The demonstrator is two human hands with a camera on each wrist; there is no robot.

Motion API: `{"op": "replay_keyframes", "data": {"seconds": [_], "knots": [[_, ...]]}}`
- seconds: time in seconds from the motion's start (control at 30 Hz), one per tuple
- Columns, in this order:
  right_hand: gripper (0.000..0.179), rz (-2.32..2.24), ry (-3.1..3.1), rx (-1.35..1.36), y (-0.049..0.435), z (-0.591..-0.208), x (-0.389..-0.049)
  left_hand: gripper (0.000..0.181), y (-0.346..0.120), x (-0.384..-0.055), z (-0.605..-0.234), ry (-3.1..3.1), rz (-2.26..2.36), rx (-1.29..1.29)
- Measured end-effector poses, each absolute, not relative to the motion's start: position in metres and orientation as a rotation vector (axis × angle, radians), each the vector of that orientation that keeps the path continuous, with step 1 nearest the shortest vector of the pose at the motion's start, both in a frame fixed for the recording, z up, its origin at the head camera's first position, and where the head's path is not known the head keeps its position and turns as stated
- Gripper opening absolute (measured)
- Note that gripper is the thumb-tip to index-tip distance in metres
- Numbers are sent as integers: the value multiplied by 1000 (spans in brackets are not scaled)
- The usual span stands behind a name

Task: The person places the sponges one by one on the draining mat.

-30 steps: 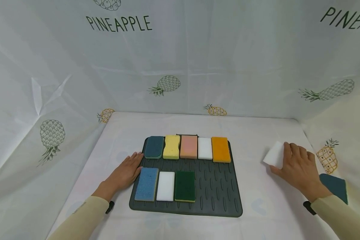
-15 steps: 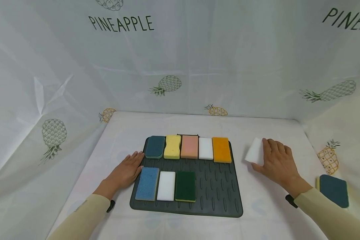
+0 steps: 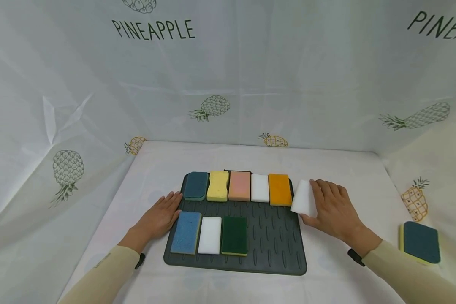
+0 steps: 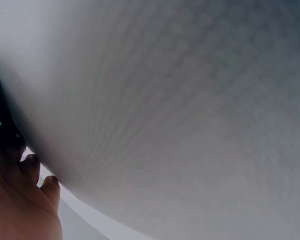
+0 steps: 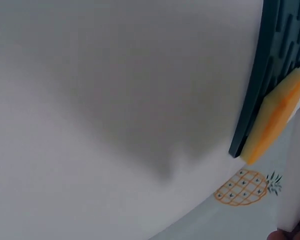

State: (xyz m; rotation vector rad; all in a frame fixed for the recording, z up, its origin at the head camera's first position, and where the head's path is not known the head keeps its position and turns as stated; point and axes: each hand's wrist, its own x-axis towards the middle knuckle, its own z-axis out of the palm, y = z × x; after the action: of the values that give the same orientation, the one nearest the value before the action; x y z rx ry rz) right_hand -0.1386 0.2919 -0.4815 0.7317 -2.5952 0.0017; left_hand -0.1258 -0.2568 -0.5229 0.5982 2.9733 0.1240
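Observation:
My right hand [image 3: 332,210] pinches a white sponge [image 3: 304,198] between thumb and fingers, its left edge overlapping the right rim of the dark grey ridged mat [image 3: 275,245] in the head view. Close beside it, an orange sponge [image 3: 280,190] ends the mat's far row. In the right wrist view the held sponge is a pale slab at the right edge, with only fingertips [image 5: 290,234] showing. My left hand [image 3: 156,217] lies with extended fingers at the mat's left edge, near a blue sponge [image 3: 186,233].
The far row also has a teal sponge [image 3: 196,185], a yellow one [image 3: 218,186], a pink one [image 3: 239,185] and a white one [image 3: 260,188]. A second white sponge [image 3: 210,235] and a dark green one [image 3: 234,236] lie nearer. Another teal sponge [image 3: 421,241] lies far right.
My right hand has carried the white sponge leftward from the table's right side to the mat's right edge. The teal sponge at far right is now uncovered. My left hand stays put.

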Motion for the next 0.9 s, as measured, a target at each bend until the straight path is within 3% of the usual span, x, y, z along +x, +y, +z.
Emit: {"op": "replay_keyframes", "data": {"seconds": [0.13,0.33,0.9], "knots": [[102,20,-2650,782,276,-484,-131,61,-258,-126,-524,2973,148,600],[108,70,-2688,882,250,-493,-118,62,-259,-126,-525,2970,194,604],[103,92,-2829,1075,203,-511,-89,62,-259,-126,-530,2972,189,586]]}}
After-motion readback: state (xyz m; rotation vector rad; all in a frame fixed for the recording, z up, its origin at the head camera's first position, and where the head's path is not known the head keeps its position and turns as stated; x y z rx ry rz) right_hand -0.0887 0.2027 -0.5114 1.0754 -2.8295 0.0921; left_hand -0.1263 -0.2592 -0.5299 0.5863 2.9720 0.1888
